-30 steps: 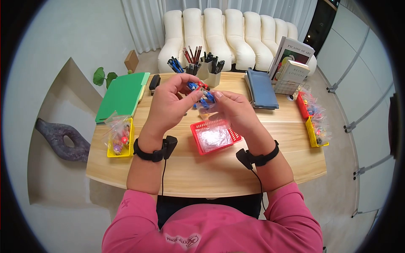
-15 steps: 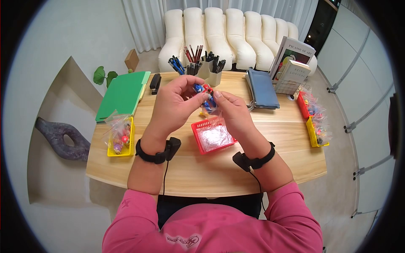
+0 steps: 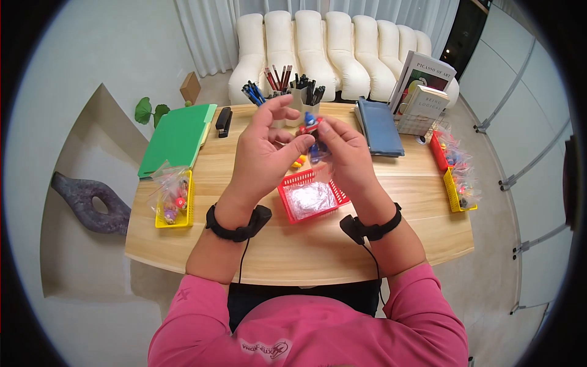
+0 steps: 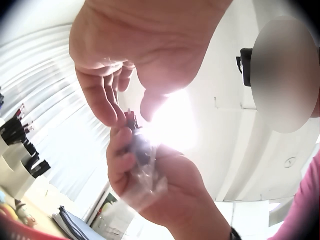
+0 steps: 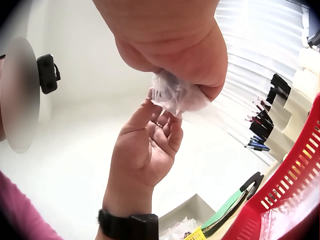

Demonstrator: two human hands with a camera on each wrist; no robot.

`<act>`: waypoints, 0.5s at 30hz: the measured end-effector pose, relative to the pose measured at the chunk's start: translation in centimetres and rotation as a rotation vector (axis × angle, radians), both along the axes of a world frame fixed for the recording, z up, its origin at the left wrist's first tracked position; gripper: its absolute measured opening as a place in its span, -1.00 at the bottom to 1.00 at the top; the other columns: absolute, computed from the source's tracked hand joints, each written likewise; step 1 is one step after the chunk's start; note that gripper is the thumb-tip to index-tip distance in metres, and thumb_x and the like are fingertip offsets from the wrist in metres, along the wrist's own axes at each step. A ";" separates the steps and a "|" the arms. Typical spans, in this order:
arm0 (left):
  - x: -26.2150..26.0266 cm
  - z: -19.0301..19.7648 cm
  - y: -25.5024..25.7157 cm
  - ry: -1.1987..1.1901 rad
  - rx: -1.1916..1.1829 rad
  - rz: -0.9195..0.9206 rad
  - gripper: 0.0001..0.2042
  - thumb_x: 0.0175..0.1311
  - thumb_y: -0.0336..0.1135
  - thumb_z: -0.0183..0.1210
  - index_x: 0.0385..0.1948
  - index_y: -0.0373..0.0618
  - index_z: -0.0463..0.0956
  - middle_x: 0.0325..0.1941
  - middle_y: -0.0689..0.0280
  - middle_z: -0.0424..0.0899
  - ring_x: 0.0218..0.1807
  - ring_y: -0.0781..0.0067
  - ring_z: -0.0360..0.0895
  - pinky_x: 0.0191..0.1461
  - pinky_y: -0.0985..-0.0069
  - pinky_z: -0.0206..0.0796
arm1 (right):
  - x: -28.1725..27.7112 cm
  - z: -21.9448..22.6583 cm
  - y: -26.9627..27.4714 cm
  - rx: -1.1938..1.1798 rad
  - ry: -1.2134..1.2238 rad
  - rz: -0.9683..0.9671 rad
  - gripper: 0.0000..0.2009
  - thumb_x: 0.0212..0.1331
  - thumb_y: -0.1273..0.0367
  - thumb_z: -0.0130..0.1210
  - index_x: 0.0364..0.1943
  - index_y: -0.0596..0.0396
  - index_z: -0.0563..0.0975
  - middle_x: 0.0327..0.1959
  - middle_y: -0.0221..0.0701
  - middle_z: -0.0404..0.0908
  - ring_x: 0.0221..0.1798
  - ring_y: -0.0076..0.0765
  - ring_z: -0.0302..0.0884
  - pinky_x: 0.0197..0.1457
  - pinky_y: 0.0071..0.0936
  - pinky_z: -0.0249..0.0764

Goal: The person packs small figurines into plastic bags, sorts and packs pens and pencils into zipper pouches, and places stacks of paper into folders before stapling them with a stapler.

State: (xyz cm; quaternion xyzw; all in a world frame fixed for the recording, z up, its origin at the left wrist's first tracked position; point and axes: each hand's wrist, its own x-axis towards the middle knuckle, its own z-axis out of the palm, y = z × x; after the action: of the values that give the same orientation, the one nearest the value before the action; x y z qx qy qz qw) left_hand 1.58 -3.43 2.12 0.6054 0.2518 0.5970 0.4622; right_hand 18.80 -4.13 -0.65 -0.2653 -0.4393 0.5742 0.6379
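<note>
A small blue and red toy figure (image 3: 310, 124) is pinched between the thumb and fingers of my right hand (image 3: 350, 151), raised above the table. A clear plastic bag (image 5: 172, 92) hangs around its lower part and crumples under the right palm. My left hand (image 3: 264, 150) is beside it, palm toward the figure, fingers loosely bent and spread from the thumb. Its thumb tip is right at the figure's left side. Below both hands sits a red basket (image 3: 285, 200) with flat clear plastic bags (image 3: 309, 202) inside.
A small yellow and orange toy (image 3: 299, 161) lies behind the basket. Yellow baskets (image 3: 191, 205) of bagged toys stand at both sides, with a red one (image 3: 435, 153) at right. Pen holders (image 3: 310, 114), a green folder (image 3: 177, 140), a stapler (image 3: 224, 122) and a blue binder (image 3: 380, 128) line the back.
The left fingers have come off the figure and spread apart, and that hand has tilted. The figure now stands more upright in the right hand.
</note>
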 end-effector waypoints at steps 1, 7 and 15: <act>0.0 -0.1 -0.1 0.000 0.002 -0.003 -0.65 0.40 -0.50 0.42 0.18 -0.22 0.59 -0.12 0.34 0.74 -0.18 0.66 0.71 -0.07 0.62 0.61 | 0.1 0.0 0.1 0.002 0.000 -0.003 -0.65 0.65 0.23 0.11 0.24 0.23 0.63 -0.09 -0.38 0.78 -0.14 -0.54 0.73 -0.08 -0.52 0.68; 0.3 -1.4 0.1 0.391 0.184 0.100 -0.80 0.39 -0.43 0.46 -0.06 -0.19 0.66 -0.18 0.40 0.73 -0.25 0.73 0.66 -0.23 0.69 0.47 | 0.6 -0.5 0.7 0.045 0.141 -0.110 -0.72 0.60 0.32 0.18 0.20 0.19 0.57 0.05 -0.31 0.75 0.03 -0.51 0.74 0.14 -0.43 0.72; -0.3 -1.4 0.6 0.266 -0.019 0.084 -0.88 0.45 -0.43 0.41 -0.11 -0.21 0.70 -0.24 0.45 0.75 -0.26 0.76 0.60 -0.17 0.67 0.44 | 0.9 0.8 -0.4 -0.004 0.193 0.001 -0.78 0.54 0.41 0.14 0.14 0.19 0.56 0.05 -0.31 0.76 0.07 -0.44 0.74 0.22 -0.36 0.68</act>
State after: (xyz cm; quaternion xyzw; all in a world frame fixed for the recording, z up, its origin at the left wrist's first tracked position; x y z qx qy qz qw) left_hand 1.32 -2.86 0.75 0.6638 0.3417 0.5277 0.4051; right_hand 19.72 -4.58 0.17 -0.2097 -0.3747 0.5983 0.6765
